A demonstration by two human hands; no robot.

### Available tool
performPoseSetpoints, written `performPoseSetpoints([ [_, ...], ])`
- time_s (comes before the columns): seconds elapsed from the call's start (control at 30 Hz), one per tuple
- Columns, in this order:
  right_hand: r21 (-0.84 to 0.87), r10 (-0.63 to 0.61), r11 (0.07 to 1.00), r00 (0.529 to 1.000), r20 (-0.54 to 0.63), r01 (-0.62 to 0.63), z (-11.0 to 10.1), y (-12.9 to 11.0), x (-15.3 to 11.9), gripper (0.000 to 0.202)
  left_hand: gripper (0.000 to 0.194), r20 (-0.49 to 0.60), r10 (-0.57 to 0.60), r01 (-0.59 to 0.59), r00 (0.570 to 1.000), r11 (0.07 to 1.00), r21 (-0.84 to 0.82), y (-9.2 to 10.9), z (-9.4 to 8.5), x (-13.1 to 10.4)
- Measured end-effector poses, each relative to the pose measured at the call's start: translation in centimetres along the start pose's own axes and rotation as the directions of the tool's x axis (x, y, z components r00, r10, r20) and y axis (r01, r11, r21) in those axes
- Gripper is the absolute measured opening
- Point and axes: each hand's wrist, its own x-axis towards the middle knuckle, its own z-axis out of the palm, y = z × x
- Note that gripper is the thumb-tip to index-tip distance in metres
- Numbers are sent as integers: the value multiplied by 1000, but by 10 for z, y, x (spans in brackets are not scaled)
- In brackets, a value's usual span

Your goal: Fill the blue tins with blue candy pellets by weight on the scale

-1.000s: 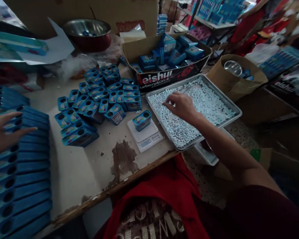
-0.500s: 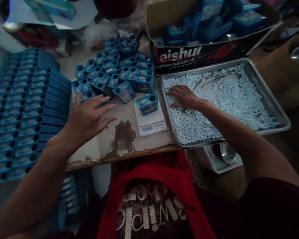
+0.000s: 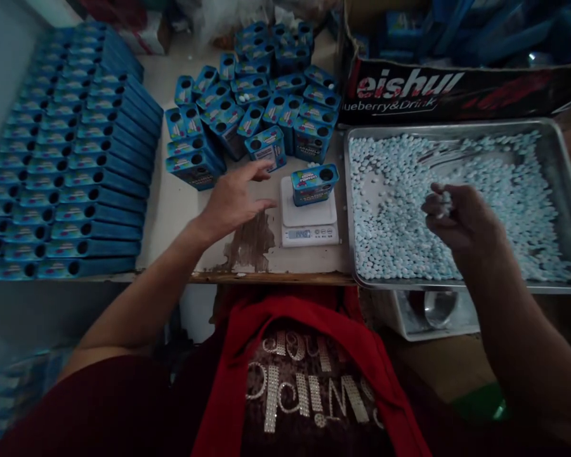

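A blue box with a dark round hole in its top (image 3: 315, 185) stands on a small white digital scale (image 3: 310, 219), whose display is lit. Just left of the scale my left hand (image 3: 235, 202) is over the table, fingers apart and holding nothing. Over the metal tray (image 3: 350, 203) my right hand (image 3: 457, 212) is closed around some pale candies (image 3: 441, 202). Small white and light blue candies (image 3: 400, 235) cover much of the tray's bottom. Behind my left hand a loose group of similar blue boxes (image 3: 266, 150) stands upright.
Tight rows of blue boxes (image 3: 95, 197) fill the table's left side. A black printed carton (image 3: 409, 92) holding more blue packs stands behind the tray. Under the tray is a white container (image 3: 402, 317). The worn wooden table edge (image 3: 276, 278) runs in front of me.
My left hand has moved right, from the loose boxes toward the scale. My right hand has lifted from the candies with some in its fingers and moved right. The view has shifted.
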Motion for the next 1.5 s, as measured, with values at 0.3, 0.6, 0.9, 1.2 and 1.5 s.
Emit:
performPoseSetpoints([
  [0.3, 135, 121, 982, 991, 59, -128, 38, -5, -13, 48, 71, -129, -41, -3, 991, 946, -325, 14, 86, 20],
  [0.6, 323, -261, 888, 938, -230, 326, 100, -72, 6, 69, 48, -127, 268, -286, 955, 946, -153, 96, 110, 64],
  [0.9, 248, -243, 908, 907, -344, 337, 104, -88, -18, 62, 50, -106, 226, -246, 968, 937, -248, 121, 152, 62],
  [1.2, 131, -274, 936, 908, -316, 328, 101, -89, -22, 62, 51, -115, 203, -226, 972, 943, -244, 125, 165, 60],
  [1.5, 31, -315, 942, 910, -271, 335, 35, -50, -39, 43, 47, -136, 31, -86, 990, 901, -424, 85, 117, 44],
])
